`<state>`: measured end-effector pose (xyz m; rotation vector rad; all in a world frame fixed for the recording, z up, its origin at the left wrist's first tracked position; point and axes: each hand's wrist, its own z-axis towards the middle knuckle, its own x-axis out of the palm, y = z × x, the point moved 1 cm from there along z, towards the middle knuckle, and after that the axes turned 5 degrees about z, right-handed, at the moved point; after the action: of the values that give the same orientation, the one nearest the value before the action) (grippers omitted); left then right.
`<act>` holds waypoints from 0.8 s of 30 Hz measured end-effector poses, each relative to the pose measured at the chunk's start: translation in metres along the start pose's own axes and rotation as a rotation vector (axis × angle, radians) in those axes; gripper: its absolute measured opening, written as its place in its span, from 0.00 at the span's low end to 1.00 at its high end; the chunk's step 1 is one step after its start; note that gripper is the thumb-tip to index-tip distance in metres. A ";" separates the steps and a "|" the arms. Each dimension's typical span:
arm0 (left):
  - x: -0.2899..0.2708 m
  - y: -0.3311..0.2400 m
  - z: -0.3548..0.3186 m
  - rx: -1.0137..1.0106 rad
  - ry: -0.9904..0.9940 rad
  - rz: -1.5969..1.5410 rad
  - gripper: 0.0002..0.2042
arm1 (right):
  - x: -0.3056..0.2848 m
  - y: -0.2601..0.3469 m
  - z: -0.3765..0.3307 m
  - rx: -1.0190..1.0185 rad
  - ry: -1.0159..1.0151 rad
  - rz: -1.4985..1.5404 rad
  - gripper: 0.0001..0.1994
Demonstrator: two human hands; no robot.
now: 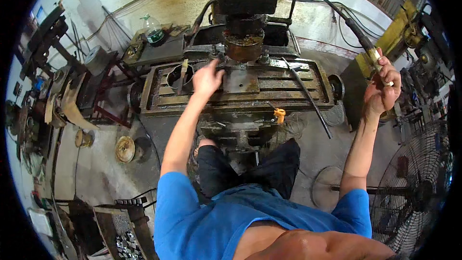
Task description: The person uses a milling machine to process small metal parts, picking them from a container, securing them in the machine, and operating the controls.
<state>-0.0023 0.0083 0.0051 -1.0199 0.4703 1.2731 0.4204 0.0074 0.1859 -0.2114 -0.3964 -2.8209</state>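
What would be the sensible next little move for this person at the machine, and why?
Probably settle the left hand onto the slotted machine table. It hovers just short of the workpiece area below the spindle head, while the right hand already grips the long lever handle off to the side.

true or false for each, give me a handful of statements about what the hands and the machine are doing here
1. The right hand is closed around a long lever handle out to the right. True.
2. The left hand grips a hammer. False: it is open, fingers spread, reaching over the slotted machine table.
3. A plastic bottle stands on the bench behind the machine, to the left. True.
4. The large fan hangs from the ceiling. False: it stands low on the right, on the floor.
5. Both hands rest on the machine table. False: the right one is up at the lever, off the table.
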 end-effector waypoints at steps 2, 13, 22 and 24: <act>-0.013 0.022 -0.013 0.015 -0.174 0.072 0.22 | 0.005 0.001 0.003 -0.009 -0.013 -0.009 0.05; -0.042 0.089 -0.031 0.098 -0.104 0.395 0.12 | 0.000 0.003 0.010 -0.002 0.002 0.025 0.05; -0.045 0.105 -0.029 0.084 0.025 0.322 0.07 | -0.004 -0.001 0.010 -0.004 0.012 0.055 0.04; -0.057 0.107 -0.028 0.105 0.021 0.320 0.07 | -0.001 -0.001 0.009 0.001 -0.002 0.064 0.05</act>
<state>-0.1111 -0.0506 -0.0033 -0.8933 0.7315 1.5043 0.4223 0.0111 0.1937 -0.2230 -0.3846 -2.7582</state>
